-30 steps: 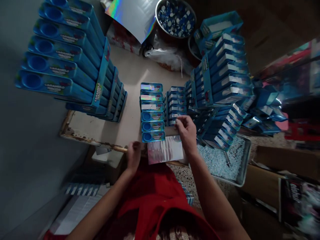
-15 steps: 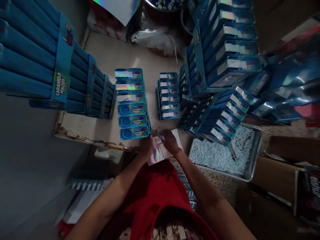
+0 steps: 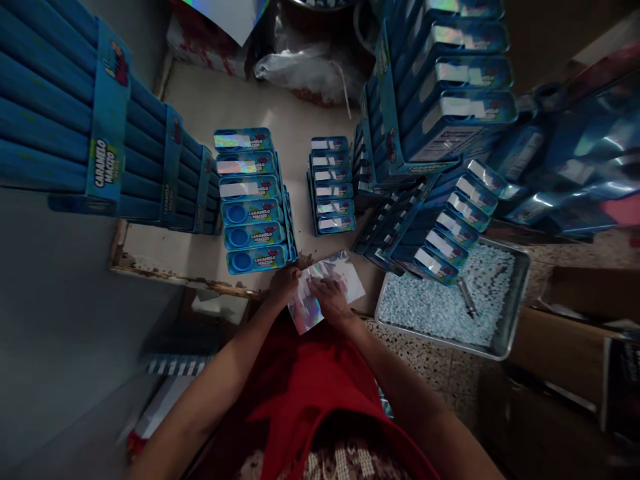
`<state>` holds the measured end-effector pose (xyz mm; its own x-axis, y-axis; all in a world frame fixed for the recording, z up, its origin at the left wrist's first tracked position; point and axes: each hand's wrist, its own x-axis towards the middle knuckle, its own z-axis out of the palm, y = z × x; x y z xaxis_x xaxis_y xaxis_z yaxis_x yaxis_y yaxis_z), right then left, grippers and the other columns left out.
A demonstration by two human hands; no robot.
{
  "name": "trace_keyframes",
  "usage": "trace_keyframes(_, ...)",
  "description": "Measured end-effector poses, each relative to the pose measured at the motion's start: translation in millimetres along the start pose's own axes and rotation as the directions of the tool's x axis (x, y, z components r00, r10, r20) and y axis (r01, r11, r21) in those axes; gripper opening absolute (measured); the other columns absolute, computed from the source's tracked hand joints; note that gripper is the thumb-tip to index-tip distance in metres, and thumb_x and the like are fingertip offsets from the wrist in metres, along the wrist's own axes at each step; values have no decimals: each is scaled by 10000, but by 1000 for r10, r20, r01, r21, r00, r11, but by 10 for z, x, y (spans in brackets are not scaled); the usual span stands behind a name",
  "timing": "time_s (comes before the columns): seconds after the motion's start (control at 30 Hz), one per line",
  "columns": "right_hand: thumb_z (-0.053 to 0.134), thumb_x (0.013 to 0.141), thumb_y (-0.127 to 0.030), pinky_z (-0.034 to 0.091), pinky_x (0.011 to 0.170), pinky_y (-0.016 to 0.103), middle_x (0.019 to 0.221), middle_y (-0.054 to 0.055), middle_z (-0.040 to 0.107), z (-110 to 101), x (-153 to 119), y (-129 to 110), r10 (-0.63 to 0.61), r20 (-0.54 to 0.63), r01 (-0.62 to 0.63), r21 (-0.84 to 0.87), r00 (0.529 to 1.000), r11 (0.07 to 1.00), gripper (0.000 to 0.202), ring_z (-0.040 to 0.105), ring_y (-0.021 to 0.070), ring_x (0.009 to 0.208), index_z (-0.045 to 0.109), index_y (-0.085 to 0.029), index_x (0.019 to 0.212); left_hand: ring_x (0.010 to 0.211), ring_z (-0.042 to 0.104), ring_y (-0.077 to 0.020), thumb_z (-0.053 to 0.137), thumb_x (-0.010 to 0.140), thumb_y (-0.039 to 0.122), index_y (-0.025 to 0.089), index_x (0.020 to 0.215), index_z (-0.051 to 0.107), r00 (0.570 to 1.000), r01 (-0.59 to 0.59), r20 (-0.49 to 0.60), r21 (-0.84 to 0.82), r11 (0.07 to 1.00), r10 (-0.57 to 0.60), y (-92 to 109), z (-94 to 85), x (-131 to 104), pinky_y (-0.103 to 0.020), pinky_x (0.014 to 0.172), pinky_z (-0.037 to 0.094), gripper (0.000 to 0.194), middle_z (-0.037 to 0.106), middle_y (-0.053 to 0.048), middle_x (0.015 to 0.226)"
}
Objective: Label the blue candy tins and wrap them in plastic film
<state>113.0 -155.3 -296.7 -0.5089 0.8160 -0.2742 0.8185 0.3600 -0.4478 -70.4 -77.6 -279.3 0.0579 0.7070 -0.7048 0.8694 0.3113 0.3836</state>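
A shiny, rainbow-reflecting sheet (image 3: 354, 285) lies tilted at the table's front edge, part of it hanging over toward my red apron. My left hand (image 3: 286, 283) is closed at the sheet's upper left edge, fingertips pinched together there. Across the middle of the sheet rests my right hand (image 3: 331, 300), its fingers bent and pressed to the surface, pointing left. Whatever lies under those fingertips is too small to make out. Just beyond my left hand stands a block of blue boxes (image 3: 255, 260); some tops carry pale strips, others show round blue spots.
A smaller row of blue boxes (image 3: 336, 225) stands behind the sheet. Tall stacks rise at the left (image 3: 107, 100) and right (image 3: 395, 113). A metal tray (image 3: 520, 287) of pale pellets, with a pen-like tool (image 3: 467, 297) on it, sits at the right. Behind lies a plastic bag (image 3: 305, 70).
My right hand has slid left and nearer to me across the sheet, uncovering more of its right part. My left hand stays at the sheet's left edge. The whole view has shifted slightly.
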Motion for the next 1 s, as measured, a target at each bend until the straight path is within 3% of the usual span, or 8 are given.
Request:
trace_keyframes(0.27,631,919,-270,402,810,345,885,64,706,-564,-273,-288,292,-185,-243,249,938,937,119,598,234,880,739,-220,918,1047,696,-258,481,988,264,180,984,740,997,-44,-72,-116,992,36,105,-30,-85,-357,966,477,272,760,-125,1022)
trace_keyframes(0.47,700,849,-400,332,566,253,572,-64,476,-1227,-270,-619,622,-30,-343,814,783,470,206,430,127,551,668,-208,781,1251,624,-257,481,983,329,191,1133,725,984,-154,-142,-378,913,107,113,-48,-312,-377,1096,460,318,710,-114,1293)
trace_keyframes(0.53,742,810,-428,324,552,246,587,-61,494,-1434,-252,-711,628,52,-335,878,776,342,241,421,121,555,665,-202,774,1091,703,-258,456,989,506,188,1083,738,991,-130,-53,-624,770,123,108,-86,-523,-387,990,540,435,753,-118,1168)
trace_keyframes(0.6,779,776,-445,333,555,241,617,-52,535,-1591,-238,-780,620,98,-318,913,778,255,275,432,116,565,666,-195,769,968,735,-263,443,943,687,167,1064,738,979,9,101,-893,451,180,126,-155,-759,-408,909,577,610,768,-138,1070)
trace_keyframes(0.67,805,762,-453,347,564,235,643,-44,566,-1703,-241,-836,607,135,-308,932,784,190,297,451,113,578,664,-191,767,970,732,-259,513,895,733,159,1061,730,956,133,167,-980,151,240,166,-262,-987,-416,922,576,636,762,-144,1076)
trace_keyframes(0.7,811,761,-455,351,565,232,650,-41,576,-1749,-250,-864,599,150,-309,935,786,171,304,458,112,582,663,-190,765,958,730,-242,584,877,700,166,1033,725,959,140,160,-985,99,235,191,-330,-1095,-403,926,575,574,762,-130,1069)
trace_keyframes(0.83,826,754,-493,343,529,231,624,-25,591,-1947,-294,-1030,592,184,-359,913,784,192,339,464,121,562,671,-192,731,789,715,-181,820,766,477,184,846,672,995,73,82,-986,153,56,262,-699,-1519,-325,821,592,338,753,-50,908)
trace_keyframes(1.0,814,780,-505,391,526,260,645,11,655,-2339,-38,-1382,575,49,-291,895,817,338,325,521,146,554,710,-204,714,668,659,-155,749,858,440,208,814,688,981,-171,-191,-925,338,-26,257,-1370,-1957,-251,660,552,244,698,-6,714)
